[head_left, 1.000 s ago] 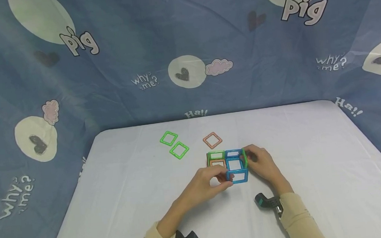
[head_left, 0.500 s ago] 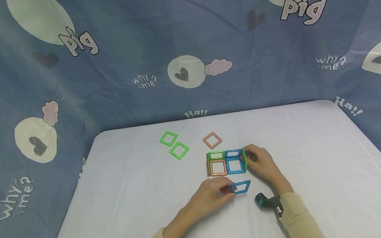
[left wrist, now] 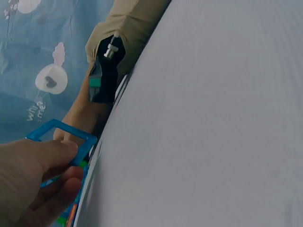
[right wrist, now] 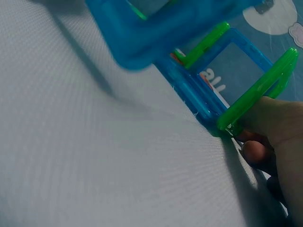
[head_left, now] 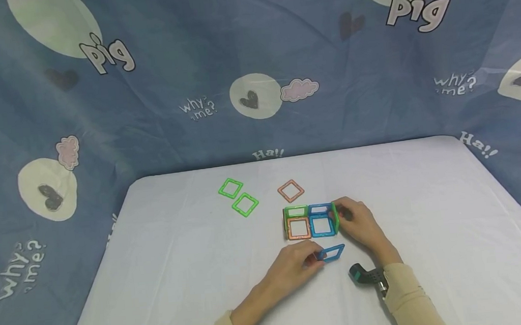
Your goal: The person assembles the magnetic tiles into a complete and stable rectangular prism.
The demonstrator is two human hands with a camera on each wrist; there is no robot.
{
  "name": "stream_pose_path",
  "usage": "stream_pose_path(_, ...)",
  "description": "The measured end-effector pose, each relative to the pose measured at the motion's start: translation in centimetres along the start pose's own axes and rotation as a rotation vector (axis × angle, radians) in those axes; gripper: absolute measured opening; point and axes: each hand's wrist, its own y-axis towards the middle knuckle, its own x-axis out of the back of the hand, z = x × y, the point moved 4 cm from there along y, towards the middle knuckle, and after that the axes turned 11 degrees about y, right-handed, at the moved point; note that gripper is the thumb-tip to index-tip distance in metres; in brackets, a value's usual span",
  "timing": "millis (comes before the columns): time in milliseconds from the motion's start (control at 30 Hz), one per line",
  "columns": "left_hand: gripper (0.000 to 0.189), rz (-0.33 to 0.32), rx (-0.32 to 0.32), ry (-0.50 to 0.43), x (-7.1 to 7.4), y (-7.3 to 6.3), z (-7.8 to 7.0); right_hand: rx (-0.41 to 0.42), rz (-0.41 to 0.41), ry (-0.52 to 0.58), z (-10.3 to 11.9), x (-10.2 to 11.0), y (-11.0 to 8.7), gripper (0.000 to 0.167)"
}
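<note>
My left hand (head_left: 291, 266) pinches a blue square magnetic tile (left wrist: 71, 128) between thumb and fingers, tilted, just in front of a low tile structure. An orange tile (head_left: 299, 238) and a blue tile (head_left: 323, 235) lie flat as its floor. Along the back stand a green tile (head_left: 296, 207) and a blue tile (head_left: 319, 206); the near side has no wall. At the right end, my right hand (head_left: 359, 226) grips an upright green magnetic tile (right wrist: 260, 90) from outside, its fingertips partly hidden. The held blue tile looms large and blurred in the right wrist view.
Two loose green tiles (head_left: 246, 214) lie at the back left of the white table (head_left: 182, 270). A loose orange tile (head_left: 291, 201) lies behind the structure. A blue printed cloth (head_left: 155, 114) hangs behind the table. Both wrists wear dark camera mounts (head_left: 363, 275).
My left hand has drawn the blue tile away from the structure's near side toward me, then slightly right, tilting it flatter. The right hand stays at the green tile.
</note>
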Motion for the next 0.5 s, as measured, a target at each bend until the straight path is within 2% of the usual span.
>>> stream_pose_path(300, 0.015, -0.006, 0.017, 0.025, -0.28, 0.14, 0.09, -0.004, -0.003, 0.003, 0.12, 0.05, -0.07, 0.022)
stream_pose_path(500, 0.013, -0.047, 0.026, 0.057, -0.37, 0.28, 0.4, -0.014, -0.007, -0.015, 0.01, 0.04, -0.05, 0.023)
